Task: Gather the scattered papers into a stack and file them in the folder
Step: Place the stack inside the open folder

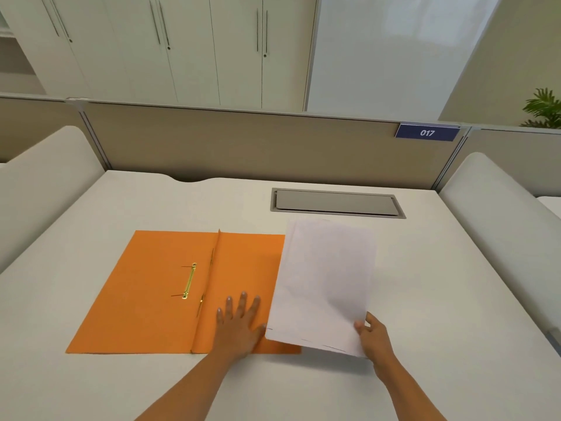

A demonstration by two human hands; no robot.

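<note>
An orange folder [145,299] lies open and flat on the white surface [440,299], left of centre in the frame, with a brass fastener [190,281] on its left leaf just beside the spine. The left hand [239,323] rests palm down on the right leaf at lower centre, its fingers [243,302] straight and spread. A stack of white papers [328,284] sits right of centre, slightly tilted, its left edge overlapping the folder's right leaf. The right hand [375,338] pinches the stack's near right corner, thumb on top and the other fingers underneath. Beyond the stack a grey cable hatch [335,203] is set into the surface. On the beige partition [243,147], upper right, hangs a blue plate [426,133] reading 017.
</note>
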